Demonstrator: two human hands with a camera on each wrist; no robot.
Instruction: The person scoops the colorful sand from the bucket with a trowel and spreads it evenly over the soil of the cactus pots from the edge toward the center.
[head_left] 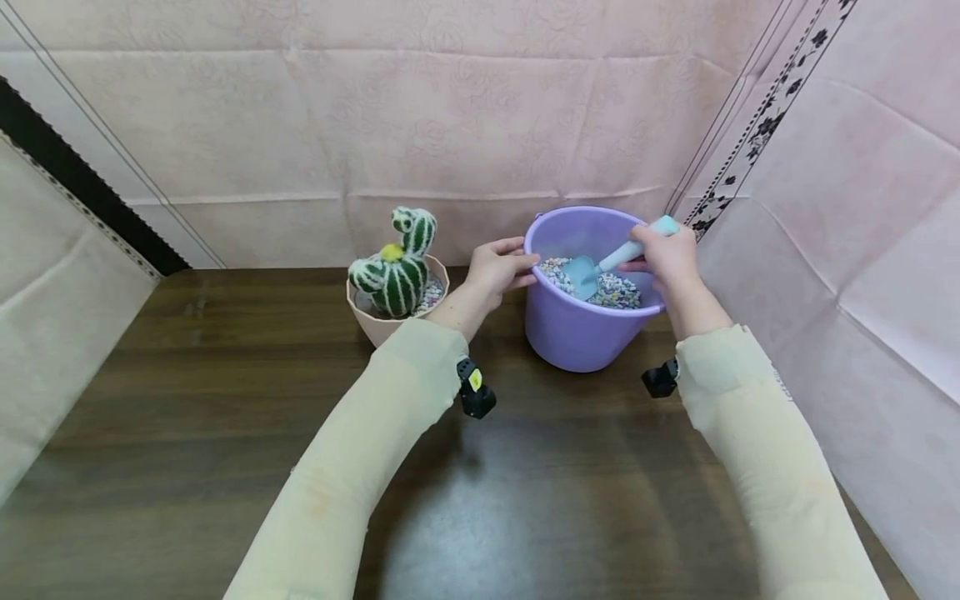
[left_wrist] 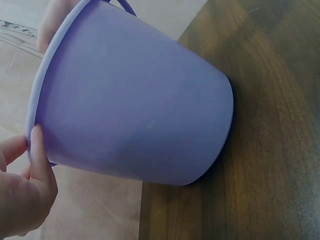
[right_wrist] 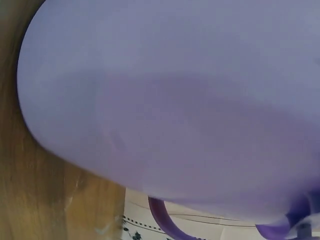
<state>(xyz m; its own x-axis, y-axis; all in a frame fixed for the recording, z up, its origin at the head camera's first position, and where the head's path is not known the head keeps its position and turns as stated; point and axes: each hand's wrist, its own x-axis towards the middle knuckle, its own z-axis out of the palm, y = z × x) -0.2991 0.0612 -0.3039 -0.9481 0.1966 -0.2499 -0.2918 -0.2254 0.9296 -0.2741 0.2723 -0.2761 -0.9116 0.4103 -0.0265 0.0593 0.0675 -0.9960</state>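
Observation:
A light-blue toy shovel (head_left: 621, 254) slants into the purple bucket (head_left: 577, 333), its blade dipping into small multicoloured pebbles (head_left: 618, 292). My right hand (head_left: 667, 254) grips the shovel handle above the bucket's right side. At the left rim, my left hand (head_left: 495, 271) holds the bucket; the left wrist view has the thumb (left_wrist: 40, 155) against the outer wall just under the rim. Bucket wall fills most of the right wrist view, where the shovel is hidden. To the left of the bucket, a knitted green-and-white cactus (head_left: 401, 283) with a yellow flower stands in a pale pot (head_left: 378, 329).
Dark wooden tabletop (head_left: 247, 400) stretches out in front of the bucket and pot. Pale patterned cloth (head_left: 450, 125) hangs close behind them, and another cloth wall (head_left: 862, 250) rises near the right arm. The bucket's purple handle (right_wrist: 162, 217) hangs at its side.

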